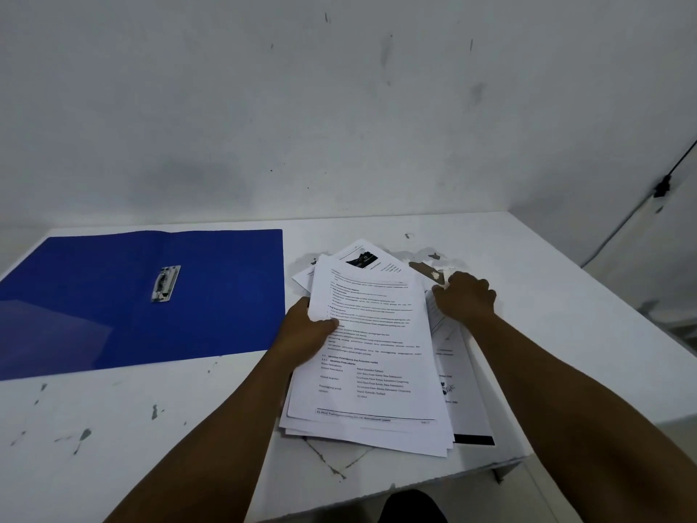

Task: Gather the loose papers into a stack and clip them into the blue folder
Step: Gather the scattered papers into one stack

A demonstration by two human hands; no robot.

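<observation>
While the blue folder (pixel 151 296) lies open and flat by the table's (pixel 113 428) far left edge, metal clip (pixel 166 283) at its middle, the papers (pixel 373 352) sit in an uneven pile toward the near right edge. My left hand (pixel 307 334) pinches the pile's left edge, thumb on top. My right hand (pixel 467 298) rests with fingers curled on the sheets at the pile's right side.

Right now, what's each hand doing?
Left hand: grips the papers, thumb on top.
Right hand: fingers curled on the papers' right edge.
</observation>
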